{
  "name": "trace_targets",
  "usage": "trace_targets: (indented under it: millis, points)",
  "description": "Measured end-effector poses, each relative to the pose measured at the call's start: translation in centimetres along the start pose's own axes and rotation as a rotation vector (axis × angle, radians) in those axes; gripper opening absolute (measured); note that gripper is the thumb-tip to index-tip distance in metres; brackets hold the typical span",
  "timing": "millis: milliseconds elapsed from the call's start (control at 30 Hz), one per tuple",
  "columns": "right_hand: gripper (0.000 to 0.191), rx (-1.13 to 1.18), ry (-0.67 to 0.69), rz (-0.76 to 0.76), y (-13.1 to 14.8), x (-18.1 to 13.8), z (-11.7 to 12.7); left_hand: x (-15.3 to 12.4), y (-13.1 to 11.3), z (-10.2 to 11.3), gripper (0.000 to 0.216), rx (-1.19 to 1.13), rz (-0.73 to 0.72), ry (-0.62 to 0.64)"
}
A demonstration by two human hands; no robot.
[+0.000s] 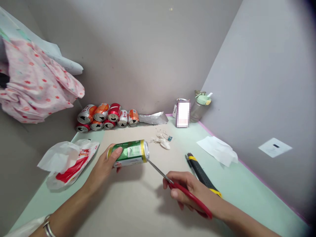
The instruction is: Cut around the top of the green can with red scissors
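A green and white drink can (132,152) with gold bands lies sideways in the grip of my left hand (108,161), held above the tabletop. My right hand (185,187) is closed around a pair of scissors (190,196) with red handles. The scissors' tip meets the lower edge of the can's silver end; whether it pierces the metal I cannot tell. Just beyond my right hand lies a black and yellow utility knife (203,174) with a slim pen-like thing beside it.
Stacked drink cans (106,117) and a flattened metal sheet (153,118) line the back wall. A red and white plastic bag (74,164) lies left. Crumpled tissue scraps (163,141) sit mid-table. At right are white paper (218,151), a lidded bottle (200,107) and a bright-screened phone (183,114).
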State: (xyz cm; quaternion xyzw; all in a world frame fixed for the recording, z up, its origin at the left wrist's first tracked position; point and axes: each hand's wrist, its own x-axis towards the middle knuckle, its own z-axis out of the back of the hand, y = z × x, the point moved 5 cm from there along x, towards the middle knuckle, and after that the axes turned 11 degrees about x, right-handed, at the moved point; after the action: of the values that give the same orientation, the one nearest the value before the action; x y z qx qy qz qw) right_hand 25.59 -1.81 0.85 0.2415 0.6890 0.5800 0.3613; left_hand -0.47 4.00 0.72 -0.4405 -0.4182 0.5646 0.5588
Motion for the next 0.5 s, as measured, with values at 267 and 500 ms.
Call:
trace_targets:
  millis: [267, 500]
  points:
    - [0.045, 0.036, -0.012, 0.010, -0.2, 0.0, -0.2, -0.2, -0.1, -0.9, 0.042, -0.082, 0.066, 0.061]
    - [0.038, 0.014, -0.053, -0.076, 0.1, -0.5, -0.2, -0.2, -0.3, 0.2, 0.039, 0.156, -0.034, -0.017]
